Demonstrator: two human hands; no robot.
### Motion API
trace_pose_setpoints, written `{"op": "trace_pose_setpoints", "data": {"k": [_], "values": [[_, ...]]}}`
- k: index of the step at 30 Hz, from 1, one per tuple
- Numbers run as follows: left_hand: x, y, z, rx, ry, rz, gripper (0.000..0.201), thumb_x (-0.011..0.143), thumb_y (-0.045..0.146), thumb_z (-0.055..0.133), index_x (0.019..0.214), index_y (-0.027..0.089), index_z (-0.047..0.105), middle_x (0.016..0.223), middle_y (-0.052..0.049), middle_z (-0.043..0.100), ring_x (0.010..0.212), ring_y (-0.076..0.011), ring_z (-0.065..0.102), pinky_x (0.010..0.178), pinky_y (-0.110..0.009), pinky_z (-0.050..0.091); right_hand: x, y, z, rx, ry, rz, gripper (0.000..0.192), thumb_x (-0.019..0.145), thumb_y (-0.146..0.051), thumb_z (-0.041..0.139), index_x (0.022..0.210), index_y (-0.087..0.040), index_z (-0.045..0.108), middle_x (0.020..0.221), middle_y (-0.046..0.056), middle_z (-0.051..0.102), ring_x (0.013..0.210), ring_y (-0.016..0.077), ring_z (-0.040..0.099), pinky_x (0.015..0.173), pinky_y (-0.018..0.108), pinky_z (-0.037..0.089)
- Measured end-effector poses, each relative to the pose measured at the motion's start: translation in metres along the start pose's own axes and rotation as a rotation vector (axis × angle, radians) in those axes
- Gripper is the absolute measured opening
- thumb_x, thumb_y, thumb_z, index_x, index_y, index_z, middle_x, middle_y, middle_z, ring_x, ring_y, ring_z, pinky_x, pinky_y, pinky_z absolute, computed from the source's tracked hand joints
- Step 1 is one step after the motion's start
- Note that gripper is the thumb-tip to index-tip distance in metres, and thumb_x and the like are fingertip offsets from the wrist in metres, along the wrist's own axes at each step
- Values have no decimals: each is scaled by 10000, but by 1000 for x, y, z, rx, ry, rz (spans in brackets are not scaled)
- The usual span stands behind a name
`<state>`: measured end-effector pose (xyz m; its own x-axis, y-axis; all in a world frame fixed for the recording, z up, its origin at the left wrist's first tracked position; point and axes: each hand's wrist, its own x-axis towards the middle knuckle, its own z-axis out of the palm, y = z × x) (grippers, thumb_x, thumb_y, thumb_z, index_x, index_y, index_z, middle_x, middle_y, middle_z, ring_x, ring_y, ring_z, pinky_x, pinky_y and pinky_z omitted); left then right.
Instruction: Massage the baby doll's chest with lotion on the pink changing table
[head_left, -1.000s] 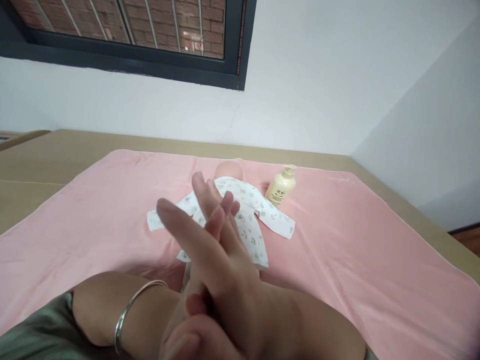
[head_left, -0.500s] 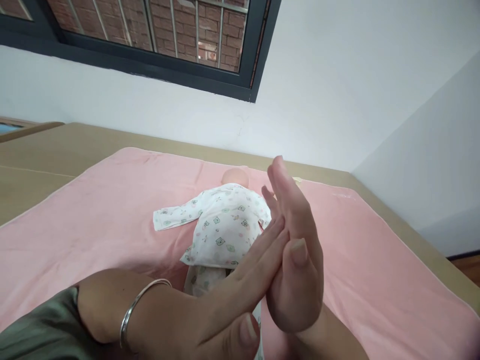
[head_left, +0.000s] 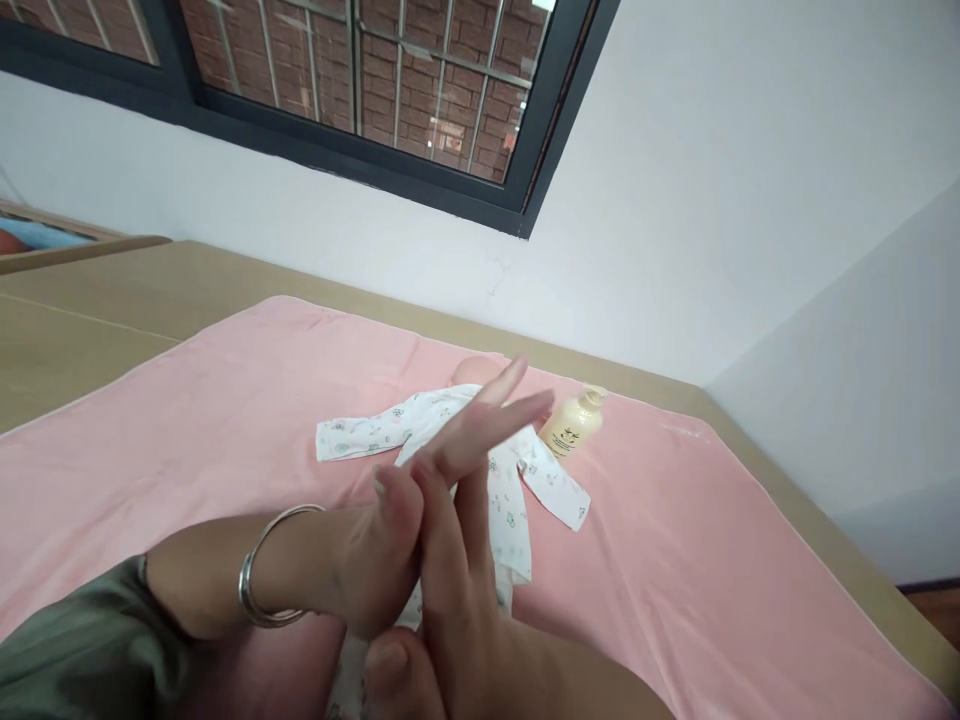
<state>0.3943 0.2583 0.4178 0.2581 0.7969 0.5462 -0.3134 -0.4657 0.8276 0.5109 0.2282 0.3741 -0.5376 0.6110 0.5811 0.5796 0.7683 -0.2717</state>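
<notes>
Palm to palm, my two hands are pressed together above the bed-like surface. My left hand (head_left: 397, 520), with a silver bangle (head_left: 255, 575) at its wrist, has its fingers stretched up and to the right. Against it lies my right hand (head_left: 461, 610), its fingers straight and partly hidden behind the left; its thumb is low in front. Neither hand holds an object. Beyond them, a baby doll (head_left: 474, 371) in a white printed top (head_left: 364, 433) lies on a pink blanket (head_left: 697, 540). My hands cover much of its body.
A pale yellow pump bottle (head_left: 576, 425) stands on the blanket right of the doll. The tan surface (head_left: 120, 290) shows around the blanket. Behind it are a white wall (head_left: 675, 200) and a dark-framed window (head_left: 450, 200) with bars.
My hands have shifted left and turned against each other: the left fingers now point up-right and the right hand lies in front. The pump bottle and the doll's right-side sleeve have come into view.
</notes>
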Motion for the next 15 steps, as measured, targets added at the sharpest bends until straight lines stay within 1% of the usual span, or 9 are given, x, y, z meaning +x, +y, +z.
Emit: {"op": "trace_pose_setpoints", "data": {"k": [2, 4, 5, 7, 9, 11, 13, 14, 15], "values": [[7, 1, -5, 54, 21, 71, 738, 999, 743, 145, 1471, 364, 566, 1649, 42, 418, 1609, -275, 147, 1325, -510, 80, -1, -6, -2, 35, 23, -1, 1039, 915, -767, 579, 1677, -264, 81, 1670, 92, 307, 1559, 432, 134, 1227, 618, 354], [16, 2, -11, 14, 131, 100, 776, 992, 758, 157, 1415, 313, 633, 1579, -12, 525, 1574, -289, 285, 1322, -503, 172, 3, -8, -7, 109, 40, -65, 1065, 957, -740, 528, 1673, -184, -31, 1710, 143, 182, 1563, 411, 142, 1245, 568, 340], [21, 3, -15, -15, 155, 105, 801, 982, 776, 176, 1357, 279, 680, 1518, -44, 591, 1540, -301, 361, 1310, -505, 227, 6, -7, -13, 146, 17, -107, 1029, 986, -695, 515, 1670, -163, -41, 1718, 158, 128, 1567, 394, 151, 1254, 544, 328], [29, 5, -21, -73, 204, 122, 819, 973, 793, 208, 1198, 230, 759, 1354, -89, 709, 1441, -320, 509, 1267, -520, 331, 12, -2, -29, 206, -103, -176, 891, 1034, -573, 520, 1672, -176, 42, 1721, 155, 101, 1576, 342, 177, 1265, 495, 314], [34, 6, -24, -108, 228, 127, 826, 967, 800, 221, 1065, 206, 786, 1207, -113, 770, 1321, -330, 619, 1199, -535, 425, 15, 5, -52, 256, -279, -238, 767, 1058, -514, 513, 1663, -206, 156, 1712, 118, 185, 1569, 269, 245, 1260, 422, 328], [34, 1, -24, -122, 232, 100, 813, 977, 783, 224, 1029, 198, 786, 1142, -122, 785, 1226, -324, 678, 1124, -530, 495, 15, 11, -76, 252, -409, -257, 708, 1065, -469, 526, 1654, -234, 211, 1696, 96, 252, 1552, 225, 296, 1259, 380, 325], [34, -14, -23, -94, 235, 59, 794, 995, 748, 230, 1003, 184, 789, 1076, -130, 796, 1133, -310, 716, 1048, -504, 541, 12, 16, -97, 214, -468, -250, 691, 1054, -454, 557, 1647, -266, 255, 1680, 71, 302, 1549, 221, 303, 1271, 379, 301], [34, -26, -22, -61, 255, 37, 783, 1004, 726, 238, 965, 173, 792, 1013, -134, 800, 1071, -301, 732, 1008, -486, 556, 10, 18, -105, 188, -492, -230, 687, 1046, -449, 572, 1642, -282, 276, 1673, 58, 320, 1549, 225, 303, 1278, 380, 289], [36, -39, -23, -5, 305, 20, 771, 1014, 698, 255, 870, 160, 788, 922, -138, 799, 998, -291, 742, 973, -464, 562, 9, 20, -111, 161, -511, -198, 680, 1041, -445, 582, 1638, -296, 294, 1667, 46, 335, 1547, 228, 309, 1280, 380, 285]]}}
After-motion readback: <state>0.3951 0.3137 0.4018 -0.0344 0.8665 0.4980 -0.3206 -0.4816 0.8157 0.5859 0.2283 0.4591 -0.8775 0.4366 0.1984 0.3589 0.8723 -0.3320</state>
